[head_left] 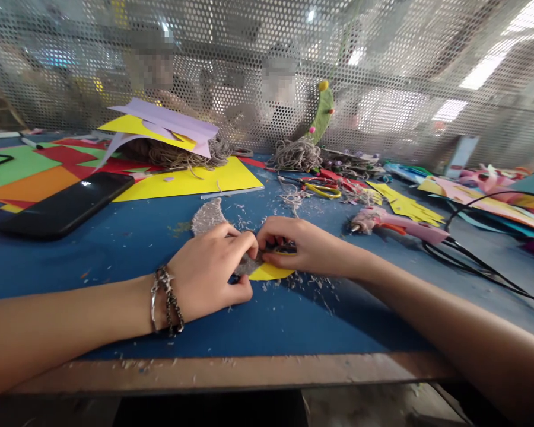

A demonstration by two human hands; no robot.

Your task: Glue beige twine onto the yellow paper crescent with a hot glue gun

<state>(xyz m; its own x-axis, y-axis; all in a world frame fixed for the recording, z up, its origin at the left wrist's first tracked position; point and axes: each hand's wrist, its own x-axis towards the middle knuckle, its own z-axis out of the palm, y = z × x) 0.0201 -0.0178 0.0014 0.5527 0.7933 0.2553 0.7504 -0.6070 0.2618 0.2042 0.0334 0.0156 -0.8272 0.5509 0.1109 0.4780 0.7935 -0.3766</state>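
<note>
A crescent (209, 216) covered with grey yarn lies flat near the table's front edge. Its lower right end is bare yellow paper (272, 271). My left hand (209, 270) rests over the crescent's middle, fingers curled and closed on it, hiding much of the grey part. From the right, my right hand (300, 243) meets it with thumb and fingertips pinched together where the grey covering borders the yellow. What sits between those fingertips is too small to make out.
A pink glue gun (396, 225) with a black cable lies right. Yellow-handled scissors (323, 190), yarn heaps (296, 155) and a green crescent (323, 115) are behind. A black phone (66, 206) and coloured paper (196, 181) lie left. A perforated metal screen (404, 77) stands at the back.
</note>
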